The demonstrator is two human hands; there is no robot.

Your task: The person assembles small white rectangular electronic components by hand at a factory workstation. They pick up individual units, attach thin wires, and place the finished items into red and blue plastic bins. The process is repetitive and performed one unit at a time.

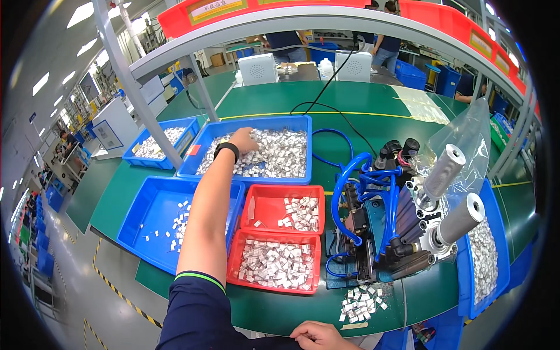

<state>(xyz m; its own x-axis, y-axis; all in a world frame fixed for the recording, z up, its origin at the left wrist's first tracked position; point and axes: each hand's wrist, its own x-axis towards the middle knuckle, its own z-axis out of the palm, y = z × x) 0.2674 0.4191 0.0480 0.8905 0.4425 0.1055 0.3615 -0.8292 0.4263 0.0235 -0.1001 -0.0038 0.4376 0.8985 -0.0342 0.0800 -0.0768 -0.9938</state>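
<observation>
My left hand (244, 140), a black band on its wrist, reaches into the large blue bin (311, 149) at the back. This bin is heaped with small white rectangular parts (274, 153). The fingers curl down into the heap and look closed; what they hold is hidden. At the bottom edge, my right hand (318, 335) rests near the front of the table, fingers curled in, its palm out of sight. A loose pile of the same white parts (361, 303) lies on the green table (417, 300) just beyond it.
Two red trays (280, 233) of white parts stand mid-table. Left is a blue bin (146, 213) with scattered parts, partly behind my forearm. A machine with blue hoses and metal cylinders (446, 175) stands right, near another filled blue bin (500, 256). A shelf rail (291, 26) crosses above.
</observation>
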